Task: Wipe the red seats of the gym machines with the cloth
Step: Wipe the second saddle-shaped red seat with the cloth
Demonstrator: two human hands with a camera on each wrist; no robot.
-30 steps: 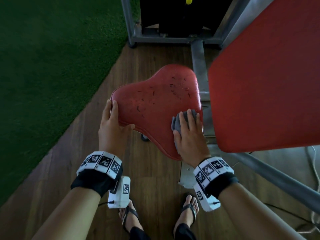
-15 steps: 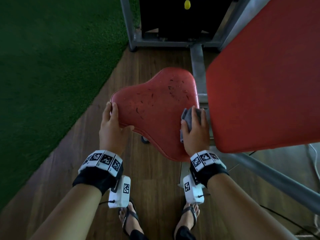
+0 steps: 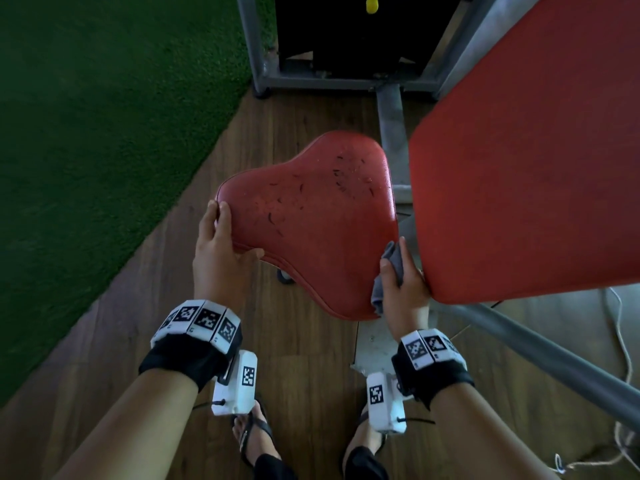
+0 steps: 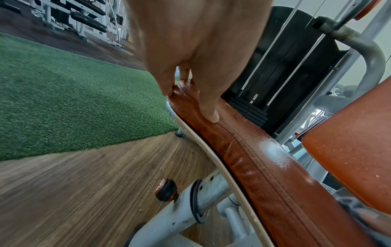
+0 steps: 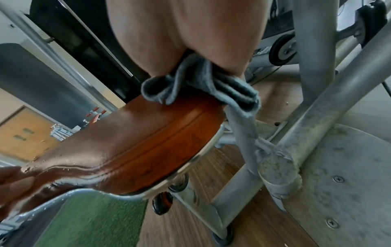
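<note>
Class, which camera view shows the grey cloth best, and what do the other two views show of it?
The right wrist view: the cloth hangs bunched in folds from the right hand, against the red seat's edge. The head view shows only a strip of cloth beside the fingers. The left wrist view catches a blurred corner.

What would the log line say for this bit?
left hand: grips worn red padded seat edge | right hand: holds grey cloth at seat's right edge

Wooden plank floor (image 3: pixel 304 368) under grey machine frame (image 3: pixel 389 133), green turf mat (image 3: pixel 104 150) alongside, perhaps a cord (image 3: pixel 623 344).
</note>
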